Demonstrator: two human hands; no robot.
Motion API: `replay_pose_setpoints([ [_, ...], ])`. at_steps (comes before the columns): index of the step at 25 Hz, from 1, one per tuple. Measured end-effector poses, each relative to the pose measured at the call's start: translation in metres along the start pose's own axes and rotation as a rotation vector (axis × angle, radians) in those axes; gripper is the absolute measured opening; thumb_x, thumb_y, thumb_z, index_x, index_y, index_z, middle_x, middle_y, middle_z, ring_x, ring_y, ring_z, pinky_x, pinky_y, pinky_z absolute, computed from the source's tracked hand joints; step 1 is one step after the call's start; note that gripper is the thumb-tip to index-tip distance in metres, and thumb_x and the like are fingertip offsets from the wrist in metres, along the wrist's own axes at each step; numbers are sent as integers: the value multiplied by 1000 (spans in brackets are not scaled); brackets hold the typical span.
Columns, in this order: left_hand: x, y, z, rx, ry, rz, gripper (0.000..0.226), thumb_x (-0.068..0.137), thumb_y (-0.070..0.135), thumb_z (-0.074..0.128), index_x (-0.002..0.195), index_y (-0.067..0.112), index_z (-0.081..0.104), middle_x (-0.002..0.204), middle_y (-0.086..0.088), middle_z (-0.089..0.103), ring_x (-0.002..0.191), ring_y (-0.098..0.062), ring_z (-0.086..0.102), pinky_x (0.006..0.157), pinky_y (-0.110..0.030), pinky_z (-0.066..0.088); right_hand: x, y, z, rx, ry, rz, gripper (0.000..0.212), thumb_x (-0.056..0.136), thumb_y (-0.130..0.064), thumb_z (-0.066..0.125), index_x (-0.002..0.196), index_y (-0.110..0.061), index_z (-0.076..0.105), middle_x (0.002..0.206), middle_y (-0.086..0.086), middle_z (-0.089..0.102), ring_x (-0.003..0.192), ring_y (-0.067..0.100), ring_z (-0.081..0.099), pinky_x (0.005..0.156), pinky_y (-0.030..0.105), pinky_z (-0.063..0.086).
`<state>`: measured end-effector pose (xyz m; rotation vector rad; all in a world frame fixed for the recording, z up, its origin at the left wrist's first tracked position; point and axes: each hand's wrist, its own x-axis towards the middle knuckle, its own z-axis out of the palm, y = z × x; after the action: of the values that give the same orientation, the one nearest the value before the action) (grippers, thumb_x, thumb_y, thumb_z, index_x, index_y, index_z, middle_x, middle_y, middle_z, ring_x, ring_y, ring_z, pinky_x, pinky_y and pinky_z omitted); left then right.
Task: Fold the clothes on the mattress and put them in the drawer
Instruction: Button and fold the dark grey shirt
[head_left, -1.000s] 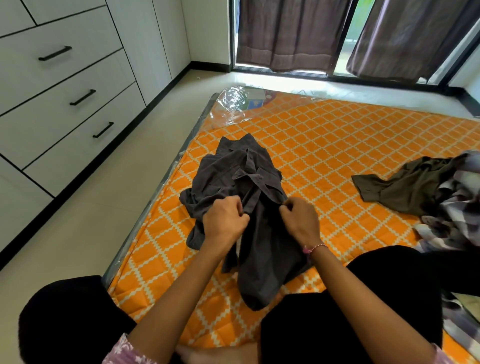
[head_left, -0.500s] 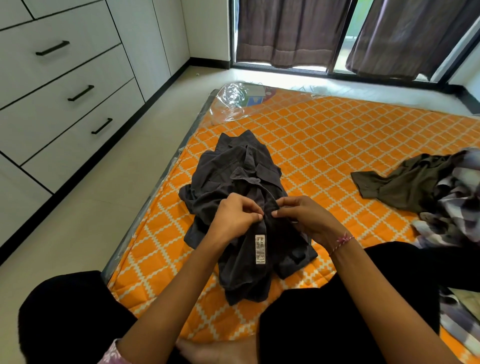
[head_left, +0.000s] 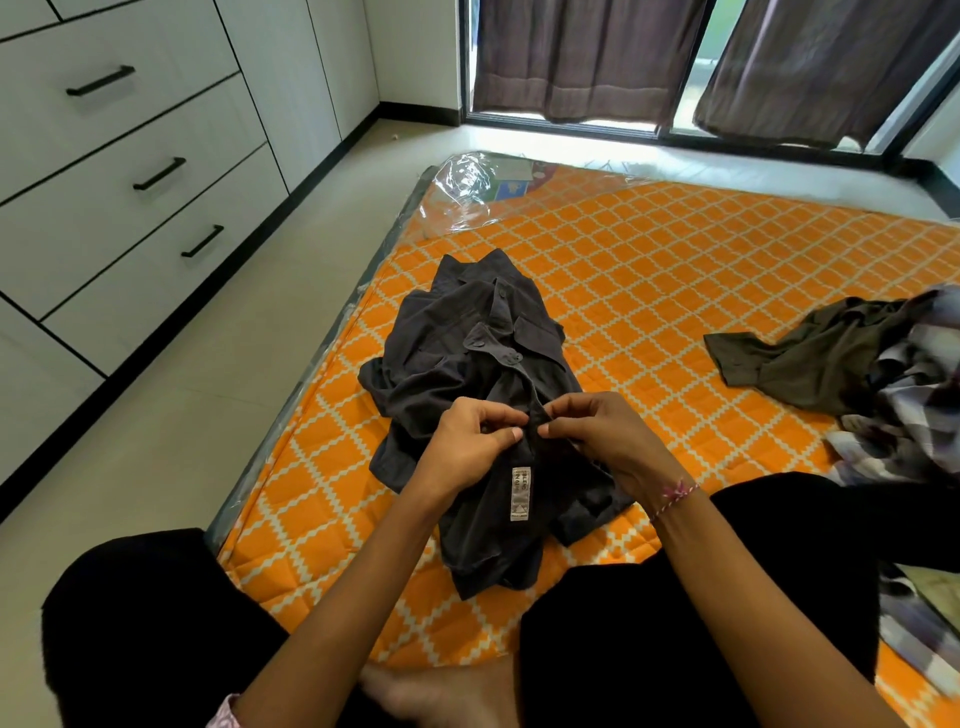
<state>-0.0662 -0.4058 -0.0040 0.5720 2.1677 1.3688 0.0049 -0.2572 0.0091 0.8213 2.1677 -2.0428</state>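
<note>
A dark grey button shirt (head_left: 467, 358) lies crumpled on the orange patterned mattress (head_left: 675, 270), collar pointing away from me, a white label showing near its lower part. My left hand (head_left: 467, 447) and my right hand (head_left: 597, 436) meet over the shirt's front placket, each pinching the fabric edge between thumb and fingers. White drawers (head_left: 130, 171) with black handles line the wall at left, all closed.
An olive green garment (head_left: 810, 364) and a checked plaid cloth (head_left: 914, 415) lie heaped at the mattress's right side. Clear plastic wrap (head_left: 467, 192) covers the far left corner. Pale floor runs between mattress and drawers. My black-clad knees frame the near edge.
The shirt's lower part has been pulled up and turned, exposing the white label. Both hands have shifted from gripping bunched fabric to pinching the placket close together.
</note>
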Motion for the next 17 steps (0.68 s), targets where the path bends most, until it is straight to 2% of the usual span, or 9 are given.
replay_pose_setpoints([
  [2,0,-2,-2,-13,9,-1,22,87,5,63,108,8,70,96,-2,69,96,-12,64,89,-27,51,-2,0,6,-12,12,-25,19,79,5,68,71,-12,64,58,-1,60,48,7,50,46,14,36],
  [5,0,-5,-2,-25,20,-9,23,86,5,64,109,6,69,98,-4,70,97,-14,65,92,-33,51,-1,2,10,31,-23,0,18,80,5,65,74,-12,66,67,5,62,55,11,56,53,17,42],
  [8,1,-8,-3,-42,12,-2,23,86,5,64,108,7,70,100,-6,71,97,-18,66,93,-40,52,1,4,8,164,-112,72,19,82,9,58,82,-7,68,74,7,67,69,15,63,67,20,50],
  [12,0,-7,-3,-110,1,-15,22,87,2,62,103,14,70,97,-9,71,96,-22,66,92,-38,52,-1,6,2,340,-252,110,26,87,12,45,94,-1,67,75,6,71,65,12,67,67,19,55],
  [15,0,-6,-2,-131,-1,-17,21,87,1,62,100,15,70,97,-12,70,96,-25,66,91,-38,52,0,6,1,333,-265,112,32,85,14,42,94,-2,68,78,8,71,67,13,67,68,20,54],
  [17,2,-6,-1,-120,5,-6,23,86,1,63,94,21,69,96,-15,70,94,-27,66,89,-39,53,1,5,1,272,-228,107,28,85,10,49,89,-6,71,78,8,70,68,13,65,70,22,52],
])
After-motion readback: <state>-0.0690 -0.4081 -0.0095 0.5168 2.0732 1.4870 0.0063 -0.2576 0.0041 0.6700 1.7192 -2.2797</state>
